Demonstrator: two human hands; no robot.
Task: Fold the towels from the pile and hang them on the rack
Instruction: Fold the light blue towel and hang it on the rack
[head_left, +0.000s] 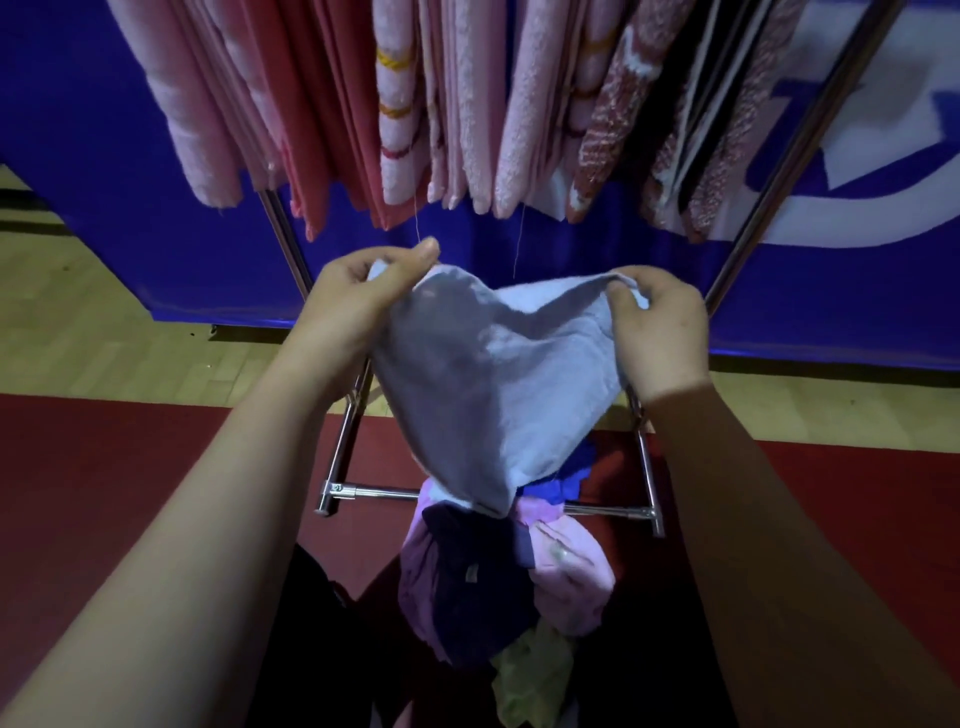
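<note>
A pale blue towel (493, 374) hangs between my hands, sagging in the middle and tapering to a point at the bottom. My left hand (358, 301) pinches its upper left corner and my right hand (657, 322) pinches its upper right corner. Below it lies the pile (498, 571) of crumpled towels in pink, dark purple, blue and yellow-green. Above, the rack (800, 150) carries several folded pink, red and patterned towels (467, 104) hanging side by side.
The rack's chrome base bars (374, 491) frame the pile on a red mat (130, 467). Behind stands a blue banner (156, 234) on a wooden floor (78, 312). Loose threads dangle from the hung towels.
</note>
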